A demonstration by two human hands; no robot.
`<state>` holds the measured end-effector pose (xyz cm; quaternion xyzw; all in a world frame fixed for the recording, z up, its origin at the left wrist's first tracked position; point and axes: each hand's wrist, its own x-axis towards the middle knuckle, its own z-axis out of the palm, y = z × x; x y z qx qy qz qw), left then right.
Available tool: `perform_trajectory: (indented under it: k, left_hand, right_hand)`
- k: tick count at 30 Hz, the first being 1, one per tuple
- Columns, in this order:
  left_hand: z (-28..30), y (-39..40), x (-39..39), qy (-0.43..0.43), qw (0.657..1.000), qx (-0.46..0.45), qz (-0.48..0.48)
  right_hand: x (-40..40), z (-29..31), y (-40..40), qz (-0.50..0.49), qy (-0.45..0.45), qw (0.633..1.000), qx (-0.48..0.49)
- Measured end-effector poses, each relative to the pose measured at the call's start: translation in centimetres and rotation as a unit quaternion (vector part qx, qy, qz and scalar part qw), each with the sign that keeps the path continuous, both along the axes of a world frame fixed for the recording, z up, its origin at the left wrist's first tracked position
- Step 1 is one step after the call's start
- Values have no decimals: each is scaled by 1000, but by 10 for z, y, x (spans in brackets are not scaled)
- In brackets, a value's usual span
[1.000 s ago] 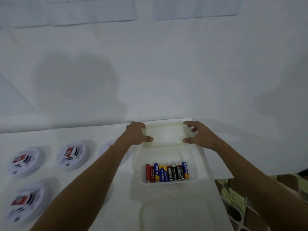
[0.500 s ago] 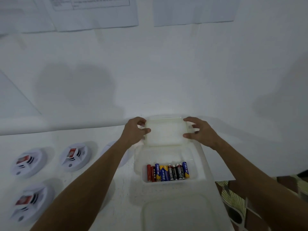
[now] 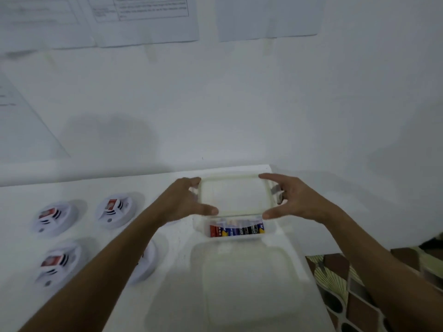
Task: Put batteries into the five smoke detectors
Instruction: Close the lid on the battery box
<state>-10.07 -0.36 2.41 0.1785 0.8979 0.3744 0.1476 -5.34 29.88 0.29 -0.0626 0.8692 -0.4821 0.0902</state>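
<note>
**Lid comes off the battery box as five detectors wait**

While both hands hold a translucent lid [image 3: 233, 194] above the box [image 3: 236, 232] of batteries [image 3: 237, 230], the smoke detectors lie untouched on the white counter [image 3: 79, 185]. The left hand [image 3: 184, 200] grips the lid's left edge, thumb along the near rim and fingers curled over the far corner; the right hand [image 3: 291, 200] grips the right edge the same way. The lid hangs tilted over the back half of the box, hiding part of the batteries, which lie side by side in a row. Three detectors [image 3: 115, 210] show fully at left, each with a red label, and a fourth [image 3: 146, 262] peeks from behind the left forearm; a fifth cannot be seen. A second pale container [image 3: 247, 283] sits just nearer the camera. Printed sheets [image 3: 143, 17] hang on the wall.

By appearance, the lid is light, thin plastic that may flex, so its edges are the sensible hold. The batteries look small, smooth and liable to roll; pinching one across its middle seems safest. The detectors look like light, hard shells, best steadied by the rim.
</note>
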Motion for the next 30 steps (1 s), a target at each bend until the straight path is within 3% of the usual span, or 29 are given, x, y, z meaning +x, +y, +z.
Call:
perform_trajectory:
  k: [13,23,30]
  left_hand:
    - [-26,4,30,41,998,-47,3]
    - [-37,-1,36,-7,998,-63,-12]
    - [-37,-1,50,93,991,-75,55]
  right_hand:
    - [26,-34,-4,10,15,999,33]
    - [37,-41,-4,-8,-15,999,36]
    - [48,-41,-8,-68,24,997,32]
